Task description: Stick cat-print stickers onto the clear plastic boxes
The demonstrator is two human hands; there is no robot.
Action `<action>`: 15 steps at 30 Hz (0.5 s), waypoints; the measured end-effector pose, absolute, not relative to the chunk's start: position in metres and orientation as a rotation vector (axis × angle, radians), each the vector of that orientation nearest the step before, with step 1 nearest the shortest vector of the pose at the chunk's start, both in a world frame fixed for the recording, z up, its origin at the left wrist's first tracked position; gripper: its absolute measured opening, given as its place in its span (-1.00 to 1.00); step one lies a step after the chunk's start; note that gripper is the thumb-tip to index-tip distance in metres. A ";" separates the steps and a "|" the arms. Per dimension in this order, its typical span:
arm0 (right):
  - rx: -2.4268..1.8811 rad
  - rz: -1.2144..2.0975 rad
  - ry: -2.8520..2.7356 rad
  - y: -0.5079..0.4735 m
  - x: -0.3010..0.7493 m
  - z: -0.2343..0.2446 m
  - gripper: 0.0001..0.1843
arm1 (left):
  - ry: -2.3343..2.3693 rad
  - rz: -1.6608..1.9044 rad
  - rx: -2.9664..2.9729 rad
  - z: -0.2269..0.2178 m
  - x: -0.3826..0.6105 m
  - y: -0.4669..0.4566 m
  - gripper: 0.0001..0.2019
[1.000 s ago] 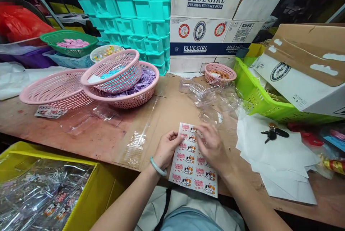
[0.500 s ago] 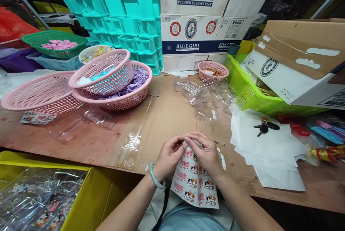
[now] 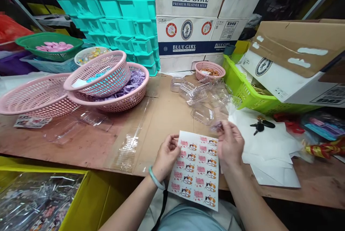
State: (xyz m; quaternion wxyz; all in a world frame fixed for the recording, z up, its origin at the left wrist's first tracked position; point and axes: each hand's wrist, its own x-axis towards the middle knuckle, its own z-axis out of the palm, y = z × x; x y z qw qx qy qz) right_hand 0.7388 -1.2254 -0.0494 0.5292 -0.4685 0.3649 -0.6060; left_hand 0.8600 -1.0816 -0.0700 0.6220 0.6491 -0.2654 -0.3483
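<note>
My left hand (image 3: 167, 155), with a pale green bangle on the wrist, pinches the left edge of a white sticker sheet (image 3: 195, 173). Rows of cartoon cats and pink lettering are printed on the sheet, which hangs nearly flat above my lap at the table's front edge. To the right of its upper corner, my right hand (image 3: 232, 144) is closed on a small, blurred piece that looks like a peeled sticker (image 3: 216, 126). Beyond my hands, several clear plastic boxes (image 3: 202, 113) lie on the cardboard.
Pink baskets (image 3: 107, 107), one with purple pieces, stand at left. A small pink basket (image 3: 210, 71) sits at the back. Keys (image 3: 260, 126) lie on white sheets (image 3: 272, 148) at right, near a green crate (image 3: 249, 94). A yellow bin (image 3: 94, 198) is at lower left.
My hands have moved apart. The sheet, earlier bent between both hands, now hangs flatter from my left hand. My right hand has moved right and up with a small piece at its fingertips.
</note>
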 end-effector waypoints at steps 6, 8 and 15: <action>-2.358 -1.453 0.467 -1.206 0.724 -0.038 -0.68 | -0.732 -0.720 1.363 -0.049 0.840 -1.091 -0.74; -2.534 -1.262 0.313 -1.193 0.725 -0.044 -0.58 | -0.524 -1.044 1.062 -0.047 0.836 -1.103 -0.77; -1.694 -0.889 0.749 -1.218 0.726 -0.055 -0.64 | -0.328 -1.144 0.949 -0.051 0.844 -1.137 -0.80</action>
